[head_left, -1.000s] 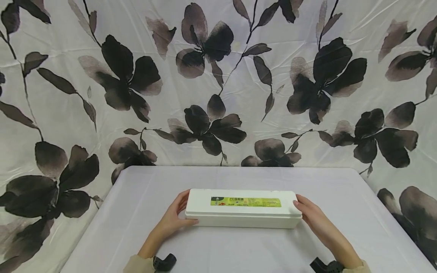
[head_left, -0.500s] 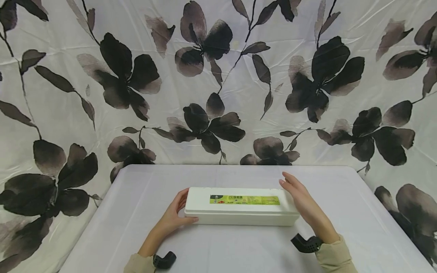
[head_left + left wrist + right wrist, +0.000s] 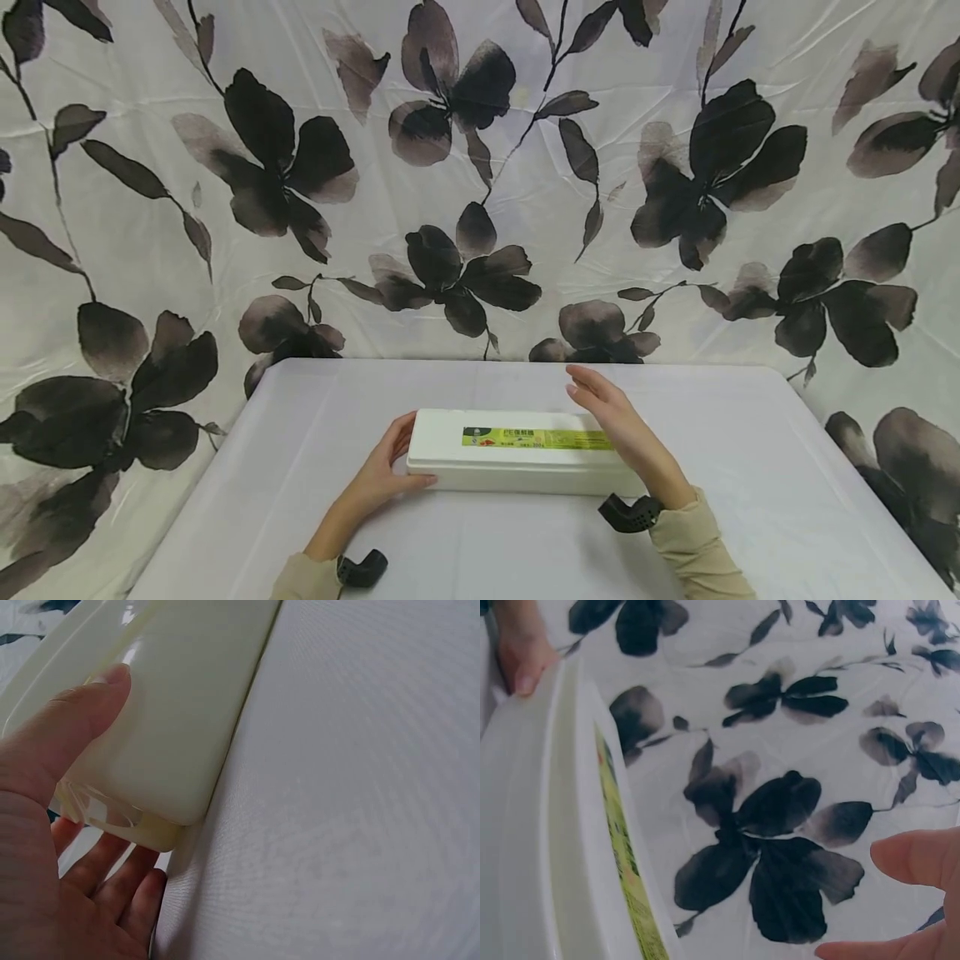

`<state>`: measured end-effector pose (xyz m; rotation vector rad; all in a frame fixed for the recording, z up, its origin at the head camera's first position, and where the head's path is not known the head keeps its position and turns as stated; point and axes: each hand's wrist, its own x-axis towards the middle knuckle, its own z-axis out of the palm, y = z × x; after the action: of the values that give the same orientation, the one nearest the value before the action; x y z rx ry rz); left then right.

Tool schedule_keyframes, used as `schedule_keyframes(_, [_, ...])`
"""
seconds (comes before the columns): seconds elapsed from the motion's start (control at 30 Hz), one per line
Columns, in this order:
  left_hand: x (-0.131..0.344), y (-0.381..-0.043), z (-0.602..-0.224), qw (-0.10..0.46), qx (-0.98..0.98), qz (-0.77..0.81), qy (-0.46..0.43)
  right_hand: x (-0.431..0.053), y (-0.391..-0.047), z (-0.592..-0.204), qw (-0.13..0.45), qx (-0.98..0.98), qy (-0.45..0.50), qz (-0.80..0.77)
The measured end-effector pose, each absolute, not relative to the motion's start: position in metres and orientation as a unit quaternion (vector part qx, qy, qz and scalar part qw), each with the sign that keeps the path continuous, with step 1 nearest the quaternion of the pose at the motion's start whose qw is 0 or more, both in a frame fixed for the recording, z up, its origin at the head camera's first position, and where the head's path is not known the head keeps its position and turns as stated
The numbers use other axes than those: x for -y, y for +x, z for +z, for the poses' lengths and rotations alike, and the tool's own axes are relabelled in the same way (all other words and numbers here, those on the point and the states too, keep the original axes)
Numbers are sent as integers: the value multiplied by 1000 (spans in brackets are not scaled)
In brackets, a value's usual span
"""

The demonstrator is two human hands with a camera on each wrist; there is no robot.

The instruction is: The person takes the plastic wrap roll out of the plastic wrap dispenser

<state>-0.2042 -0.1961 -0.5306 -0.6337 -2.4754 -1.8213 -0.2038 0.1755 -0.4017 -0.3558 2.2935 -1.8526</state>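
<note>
A long white cling film box [image 3: 517, 479] with a yellow-green label [image 3: 525, 437] on its lid lies across the white table. My left hand [image 3: 382, 468] grips its left end, thumb on the front wall and fingers around the end. Close up in the left wrist view, the thumb [image 3: 90, 705] presses the box's smooth side while the fingers reach behind a clear-looking end. My right hand [image 3: 618, 421] hovers over the right part of the lid with fingers extended, covering the label's end. In the right wrist view its thumb and a finger stand apart, holding nothing.
The white-covered table [image 3: 262, 483] runs back to a hanging cloth [image 3: 585, 183] printed with dark flowers. Each wrist carries a black camera mount; the right one [image 3: 630, 512] sits near the box's front edge.
My right hand has left the right end of the box, risen and moved left over the lid. My left hand keeps its hold, and the box stays in about the same place.
</note>
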Motion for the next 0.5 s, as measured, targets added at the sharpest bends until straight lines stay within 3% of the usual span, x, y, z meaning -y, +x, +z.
schedule_keyframes(0.3, [196, -203, -530, -2, 795, -575, -191, -153, -212, -418, 88, -774, -184, -600])
schedule_keyframes(0.5, [194, -201, -528, -6, 799, -572, -183, -142, -206, -429, 70, -840, -196, -501])
